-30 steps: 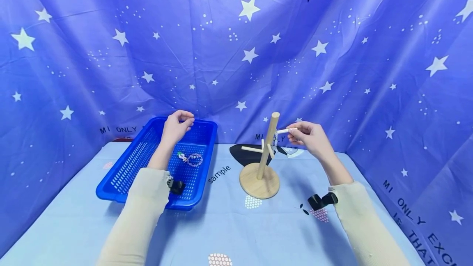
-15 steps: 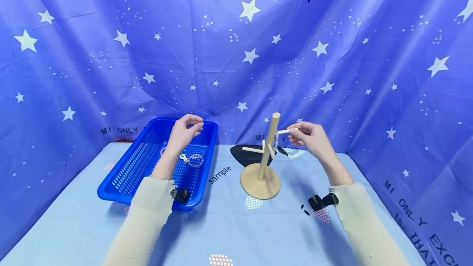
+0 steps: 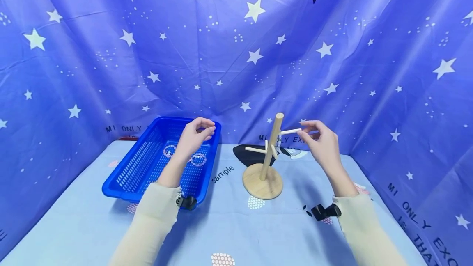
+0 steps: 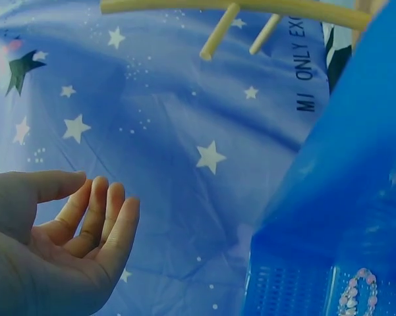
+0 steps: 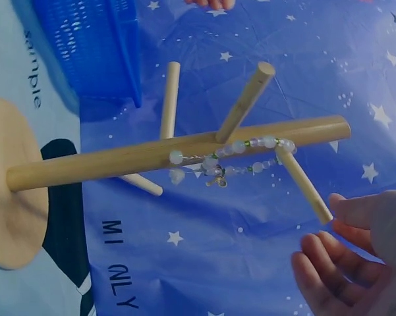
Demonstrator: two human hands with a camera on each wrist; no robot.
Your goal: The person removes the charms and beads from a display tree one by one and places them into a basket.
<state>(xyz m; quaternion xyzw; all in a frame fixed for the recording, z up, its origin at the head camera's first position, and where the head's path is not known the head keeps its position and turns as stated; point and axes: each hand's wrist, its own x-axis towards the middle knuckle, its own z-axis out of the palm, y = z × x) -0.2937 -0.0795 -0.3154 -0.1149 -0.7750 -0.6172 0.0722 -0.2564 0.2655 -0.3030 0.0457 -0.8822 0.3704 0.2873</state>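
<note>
A wooden stand (image 3: 271, 147) with a round base and several pegs stands upright on the table. On its upper right peg (image 5: 306, 187) hangs a bracelet of pale beads (image 5: 238, 147) with a small charm. My right hand (image 3: 322, 143) is at that peg's tip, thumb and fingers spread apart and holding nothing; whether a fingertip touches the wood I cannot tell. Over the blue basket (image 3: 125, 175), my left hand (image 3: 190, 138) hovers with loosely bent fingers and nothing in them. Beaded bracelets (image 3: 198, 159) lie inside the basket, partly hidden by the left arm.
A pale blue printed cloth (image 3: 236, 225) covers the table. Behind and at the sides hangs a blue curtain (image 3: 221, 52) with white stars. The basket is left of the stand, with a strip of cloth between them.
My right fingers have let go of the peg tip and spread, drawing slightly right. My left hand has moved right across the basket. The bracelet stays on the peg.
</note>
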